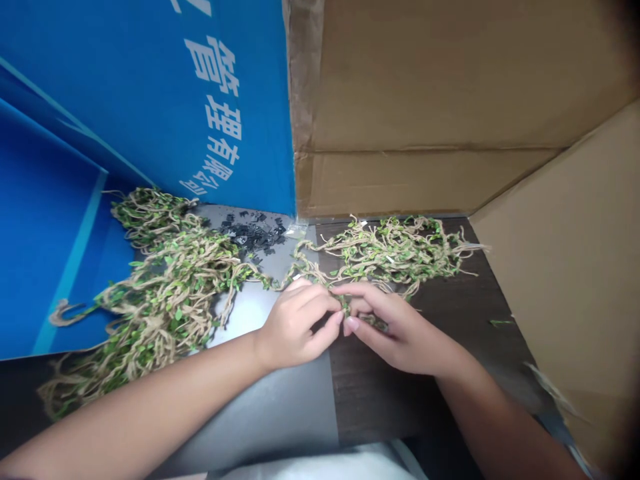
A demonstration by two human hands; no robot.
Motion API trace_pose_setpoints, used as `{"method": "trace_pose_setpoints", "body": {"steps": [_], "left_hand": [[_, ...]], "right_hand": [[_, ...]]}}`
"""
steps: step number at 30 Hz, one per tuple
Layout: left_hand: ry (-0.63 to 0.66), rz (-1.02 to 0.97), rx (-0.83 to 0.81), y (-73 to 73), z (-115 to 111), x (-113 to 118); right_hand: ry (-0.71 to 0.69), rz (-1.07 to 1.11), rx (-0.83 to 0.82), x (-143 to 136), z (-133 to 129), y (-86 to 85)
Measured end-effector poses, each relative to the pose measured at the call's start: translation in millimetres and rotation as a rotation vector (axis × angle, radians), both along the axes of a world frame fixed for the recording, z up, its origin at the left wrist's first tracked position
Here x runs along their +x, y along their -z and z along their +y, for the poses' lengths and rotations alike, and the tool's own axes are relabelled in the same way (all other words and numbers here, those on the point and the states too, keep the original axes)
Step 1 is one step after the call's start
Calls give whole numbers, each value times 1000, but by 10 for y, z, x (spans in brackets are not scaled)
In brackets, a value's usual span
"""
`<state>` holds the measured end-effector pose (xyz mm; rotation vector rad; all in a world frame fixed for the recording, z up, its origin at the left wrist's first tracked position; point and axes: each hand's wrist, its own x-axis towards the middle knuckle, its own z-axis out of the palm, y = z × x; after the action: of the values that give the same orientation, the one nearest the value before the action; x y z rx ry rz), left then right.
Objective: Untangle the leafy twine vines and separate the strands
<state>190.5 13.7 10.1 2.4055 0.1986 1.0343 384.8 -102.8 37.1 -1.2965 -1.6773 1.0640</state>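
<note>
My left hand point(303, 321) and my right hand point(387, 323) meet at the middle of the table. Between their fingertips is a piece of leafy twine garland point(345, 305), brown cord with small green leaves. The thumb and forefinger of my left hand pinch it, and my right fingers close on it from the other side. A strand runs from the hands back toward a heap of garlands point(395, 250) at the right. A larger tangled heap of garlands point(170, 300) lies to the left, beyond my left forearm.
A scatter of small black pieces point(255, 232) lies at the back, beside a small clear plastic bag point(297, 231). Blue panels point(240, 40) with white characters stand at the left. Cardboard walls point(425, 80) enclose the back and right. A grey sheet point(280, 407) covers part of the dark tabletop point(390, 407).
</note>
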Motion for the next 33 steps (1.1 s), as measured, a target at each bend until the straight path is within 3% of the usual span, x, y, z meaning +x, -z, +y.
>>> {"method": "trace_pose_setpoints", "body": {"steps": [5,11,15,19,26,33], "left_hand": [[-18,-45,-13,-9,-6,-16],[-58,-49,11,-8,2,-17],[-100,-47,18,5,1,-14],[-94,-103,-23,1,-3,-29],[70,-68,0,-13,16,1],[22,9,-74,-31,30,12]], "right_hand": [[127,30,-21,12,23,19],[141,-122,159,11,88,30],[199,-145,183,12,79,57],[211,-211,235,16,69,50],[168,-311,343,44,61,105],[132,-386,389,105,48,105]]}}
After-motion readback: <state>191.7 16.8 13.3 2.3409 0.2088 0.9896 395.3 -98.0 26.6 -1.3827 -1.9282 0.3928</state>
